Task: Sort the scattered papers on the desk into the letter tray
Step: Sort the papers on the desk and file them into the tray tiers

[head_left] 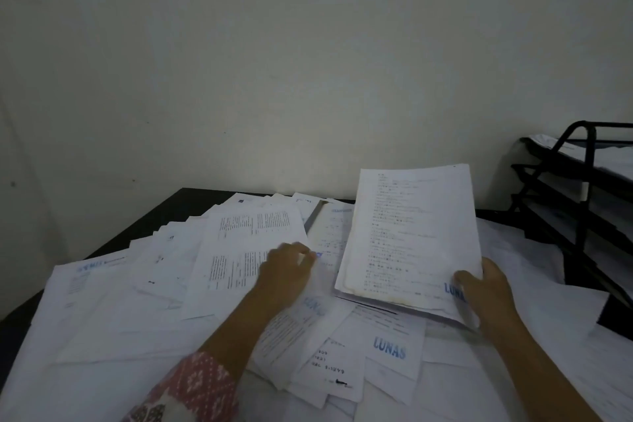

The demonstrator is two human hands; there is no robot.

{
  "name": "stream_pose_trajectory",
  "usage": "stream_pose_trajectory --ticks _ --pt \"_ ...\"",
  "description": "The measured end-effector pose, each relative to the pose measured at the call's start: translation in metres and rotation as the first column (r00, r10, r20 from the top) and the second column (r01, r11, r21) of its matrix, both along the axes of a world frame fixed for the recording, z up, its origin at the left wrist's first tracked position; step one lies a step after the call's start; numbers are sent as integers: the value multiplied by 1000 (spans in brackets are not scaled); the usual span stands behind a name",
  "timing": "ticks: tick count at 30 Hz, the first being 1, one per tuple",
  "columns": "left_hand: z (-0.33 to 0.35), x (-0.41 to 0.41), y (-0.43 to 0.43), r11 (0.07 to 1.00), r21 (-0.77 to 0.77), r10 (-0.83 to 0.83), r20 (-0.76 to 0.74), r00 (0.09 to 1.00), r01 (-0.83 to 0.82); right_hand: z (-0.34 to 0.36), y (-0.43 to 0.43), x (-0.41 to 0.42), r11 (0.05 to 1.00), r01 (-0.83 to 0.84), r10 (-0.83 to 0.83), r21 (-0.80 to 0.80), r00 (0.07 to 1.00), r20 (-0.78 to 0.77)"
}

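Across the black desk (161, 216), most white printed papers (102, 301) lie unsorted. The right hand (486, 288) grips a lifted sheaf (411, 233), the blurred left hand (287, 267) touches sheets, its hold unclear, and the black tiered wire tray (588, 164) at right already holds some.

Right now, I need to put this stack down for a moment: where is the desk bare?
Bare dark desk shows at the far left corner, between the wall and the scattered papers, and in a thin strip between the stack held by the right hand and the letter tray. The middle and near side are crowded with overlapping sheets.
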State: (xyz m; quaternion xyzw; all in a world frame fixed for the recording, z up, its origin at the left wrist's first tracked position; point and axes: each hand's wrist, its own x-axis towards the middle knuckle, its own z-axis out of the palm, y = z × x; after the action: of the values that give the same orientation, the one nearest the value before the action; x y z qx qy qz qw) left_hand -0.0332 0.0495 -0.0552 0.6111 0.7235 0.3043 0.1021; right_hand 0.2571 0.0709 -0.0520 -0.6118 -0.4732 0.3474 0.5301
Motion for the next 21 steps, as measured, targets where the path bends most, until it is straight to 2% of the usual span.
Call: stream_pose_trajectory --ticks 1,2,4,6,8,15,17,21 --pt "5 -10 2 994 24 107 -12 994 -107 0 0 1 1000 -2 2 1 1000 1" --pt "10 -23 3 974 17 226 -92 970 -225 -1 0 1 1000 -3 3 3 1000 3" --pt "16 -51 3 893 -126 387 -276 880 -432 -1 0 2 1000 -2 2 5 1000 16" --pt "20 -73 0 804 -276 437 -325 839 -526 -1 1 3 1000 4 -4 5 1000 29" --pt "20 -86 -4 779 -318 459 -297 837 -540 0 0 3 1000 2 -2 6 999 43" --pt "23 -112 -5 831 -290 439 -182 880 -474 0 -1 0 1000 13 -14 16 999 52" --pt "24 -116 -5 851 -230 449 -148 881 -472 -1 0 1 1000 18 -18 14 998 53" --pt "27 -117 -9 885 -53 445 -203 872 -463 0 -1 3 1000 21 -22 15 999 35"
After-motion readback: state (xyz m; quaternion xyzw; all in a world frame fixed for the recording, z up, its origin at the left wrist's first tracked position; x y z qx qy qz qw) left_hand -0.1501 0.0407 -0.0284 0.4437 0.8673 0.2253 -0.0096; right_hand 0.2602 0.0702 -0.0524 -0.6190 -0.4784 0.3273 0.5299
